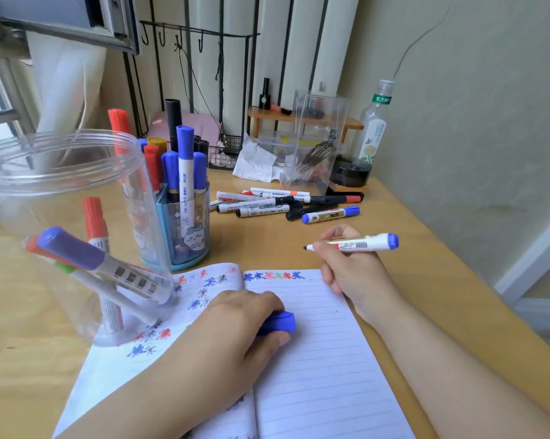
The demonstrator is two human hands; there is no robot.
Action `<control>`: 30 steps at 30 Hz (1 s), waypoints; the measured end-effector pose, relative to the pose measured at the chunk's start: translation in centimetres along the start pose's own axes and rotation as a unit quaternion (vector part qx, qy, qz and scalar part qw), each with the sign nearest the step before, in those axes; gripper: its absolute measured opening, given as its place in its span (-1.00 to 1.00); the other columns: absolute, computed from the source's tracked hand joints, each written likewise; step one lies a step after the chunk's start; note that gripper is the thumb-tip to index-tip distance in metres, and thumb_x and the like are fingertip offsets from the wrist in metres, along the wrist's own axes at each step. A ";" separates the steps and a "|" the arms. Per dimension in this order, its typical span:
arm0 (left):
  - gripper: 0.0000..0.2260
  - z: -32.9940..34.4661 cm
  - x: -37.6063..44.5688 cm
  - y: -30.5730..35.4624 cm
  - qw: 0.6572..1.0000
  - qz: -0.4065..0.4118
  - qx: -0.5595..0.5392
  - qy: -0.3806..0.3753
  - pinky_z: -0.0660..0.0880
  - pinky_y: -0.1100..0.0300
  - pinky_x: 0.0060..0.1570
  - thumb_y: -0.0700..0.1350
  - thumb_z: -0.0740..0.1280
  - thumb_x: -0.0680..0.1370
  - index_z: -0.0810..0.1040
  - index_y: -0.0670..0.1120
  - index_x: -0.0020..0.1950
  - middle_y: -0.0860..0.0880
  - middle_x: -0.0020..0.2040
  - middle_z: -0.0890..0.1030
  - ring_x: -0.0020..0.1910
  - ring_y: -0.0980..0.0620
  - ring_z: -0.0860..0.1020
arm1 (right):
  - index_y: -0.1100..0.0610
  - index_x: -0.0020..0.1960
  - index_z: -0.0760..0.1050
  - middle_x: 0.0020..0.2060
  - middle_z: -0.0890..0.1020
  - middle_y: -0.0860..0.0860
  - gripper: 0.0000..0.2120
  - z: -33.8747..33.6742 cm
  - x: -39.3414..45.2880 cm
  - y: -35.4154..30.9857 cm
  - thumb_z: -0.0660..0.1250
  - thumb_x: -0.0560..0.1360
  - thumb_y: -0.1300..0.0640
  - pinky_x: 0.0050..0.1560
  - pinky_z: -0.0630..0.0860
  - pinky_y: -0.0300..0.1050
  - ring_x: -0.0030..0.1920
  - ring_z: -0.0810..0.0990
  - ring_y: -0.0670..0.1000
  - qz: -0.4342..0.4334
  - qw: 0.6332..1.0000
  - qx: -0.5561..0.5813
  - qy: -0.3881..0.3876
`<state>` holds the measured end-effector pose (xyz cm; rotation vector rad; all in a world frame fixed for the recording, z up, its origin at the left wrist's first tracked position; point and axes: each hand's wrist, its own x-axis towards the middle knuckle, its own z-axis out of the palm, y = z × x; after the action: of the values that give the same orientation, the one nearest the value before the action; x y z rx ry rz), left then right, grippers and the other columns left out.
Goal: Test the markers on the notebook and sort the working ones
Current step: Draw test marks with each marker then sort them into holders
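An open lined notebook [318, 359] lies on the wooden desk, with coloured star-shaped test marks on its left page and along the top of its right page. My right hand [352, 270] grips an uncapped blue marker [359, 243], its tip pointing left above the notebook's top edge. My left hand [235, 331] rests on the notebook's middle and holds the blue cap [280, 323]. A clear plastic jar [61, 198] at the left holds several markers. A blue pen cup [185, 223] holds several more upright. A loose pile of markers [286, 204] lies beyond the notebook.
A clear acrylic box [318, 137], a plastic bottle [375, 128], a small wooden shelf [299, 118] and crumpled paper [254, 160] stand at the back of the desk. The wall runs along the right. The desk [425, 248] edge slopes down at the right.
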<state>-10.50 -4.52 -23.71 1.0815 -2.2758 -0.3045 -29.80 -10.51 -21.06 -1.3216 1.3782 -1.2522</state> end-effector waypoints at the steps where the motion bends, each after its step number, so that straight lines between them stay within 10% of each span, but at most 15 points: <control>1: -0.69 0.1 0.0 -0.2 1.000 0.003 0.001 0.002 0.30 0.44 -0.11 0.21 0.09 0.46 0.50 0.07 -0.05 0.17 -0.21 0.50 -0.18 0.18 0.37 | 0.07 -0.15 0.40 -0.61 0.40 0.02 -0.90 -0.1 0.2 0.1 0.30 0.52 0.18 -0.58 0.18 -0.26 -0.61 0.24 -0.06 -0.014 0.999 -0.028 0.009; 30: -0.56 0.1 -0.1 -0.2 0.999 -0.035 -0.012 -0.016 0.26 0.44 -0.07 0.33 -0.05 0.37 0.44 0.17 0.02 0.24 -0.21 0.40 -0.06 0.28 0.34 | 0.08 -0.41 0.17 -0.50 0.18 -0.03 -0.66 -0.8 1.1 1.5 0.29 0.38 0.28 -0.51 0.06 -0.22 -0.44 0.11 -0.04 -0.048 0.988 -0.149 0.011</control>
<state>-10.42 -4.59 -23.93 1.1526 -2.2598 -0.3790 -30.90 -11.61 -22.35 -1.5970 1.5804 -1.1573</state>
